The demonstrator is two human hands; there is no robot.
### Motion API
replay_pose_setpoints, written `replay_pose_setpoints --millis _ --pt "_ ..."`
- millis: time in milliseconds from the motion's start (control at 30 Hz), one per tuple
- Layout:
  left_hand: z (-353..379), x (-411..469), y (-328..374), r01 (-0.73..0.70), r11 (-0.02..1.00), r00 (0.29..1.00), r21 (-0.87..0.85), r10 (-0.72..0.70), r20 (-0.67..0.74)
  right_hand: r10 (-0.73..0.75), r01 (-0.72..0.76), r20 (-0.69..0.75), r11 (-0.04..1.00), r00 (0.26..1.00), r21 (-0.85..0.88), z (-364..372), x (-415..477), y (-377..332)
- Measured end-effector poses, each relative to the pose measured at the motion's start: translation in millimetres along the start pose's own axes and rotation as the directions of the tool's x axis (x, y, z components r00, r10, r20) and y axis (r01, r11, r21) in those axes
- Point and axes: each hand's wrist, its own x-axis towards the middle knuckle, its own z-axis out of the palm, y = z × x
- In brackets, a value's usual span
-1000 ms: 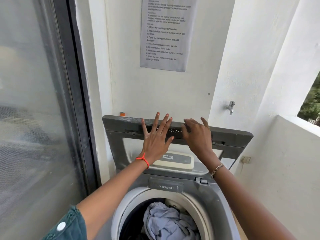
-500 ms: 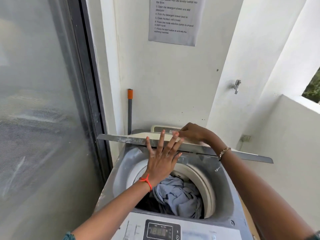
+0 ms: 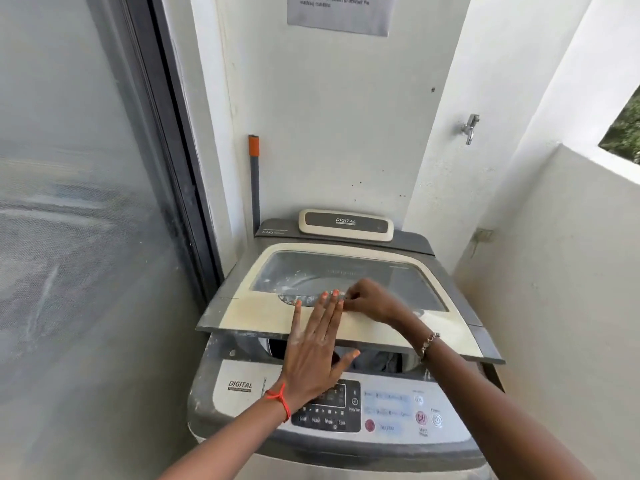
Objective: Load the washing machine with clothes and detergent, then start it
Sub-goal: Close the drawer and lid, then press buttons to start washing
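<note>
A grey top-loading washing machine (image 3: 221, 407) stands in a narrow corner. Its cream lid (image 3: 249, 313) with a glass window lies almost flat, its front edge a little above the rim. My left hand (image 3: 317, 344) rests flat on the lid's front, fingers straight and together. My right hand (image 3: 370, 301) curls over the lid at the handle recess beside it. Through the gap under the lid a bit of grey-blue clothing (image 3: 384, 362) shows in the drum. The control panel (image 3: 391, 410) with red and white buttons sits at the front.
A glass sliding door (image 3: 86, 237) fills the left side. White walls close in behind and on the right, with a tap (image 3: 470, 128) and a paper notice (image 3: 341, 12). A grey pole with an orange band (image 3: 254, 174) leans behind the machine.
The lid has swung down from upright to nearly flat under both hands. My view has tilted down, so the control panel now shows and the clothes are mostly covered.
</note>
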Motion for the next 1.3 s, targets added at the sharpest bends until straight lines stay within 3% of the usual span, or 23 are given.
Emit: replay_pose_setpoints --millis 200,467,1100,1300 --pt "8 -11 0 0.051 0.998 0.985 -0.025 -0.046 0.167 0.014 -0.013 -0.045 1.000 0.999 0.020 22 -9 8" --pt "19 -18 -17 0.034 0.996 0.953 -0.087 -0.006 0.302 0.077 -0.074 -0.028 0.995 0.997 0.072 52 -7 26" --pt "29 -6 -26 0.024 0.988 0.901 -0.155 0.046 0.432 0.087 -0.084 -0.015 0.983 0.996 0.161 54 0 40" --pt "31 -5 -28 0.015 0.987 0.891 -0.162 0.061 0.449 0.078 -0.087 0.058 0.981 0.995 0.175 50 -3 38"
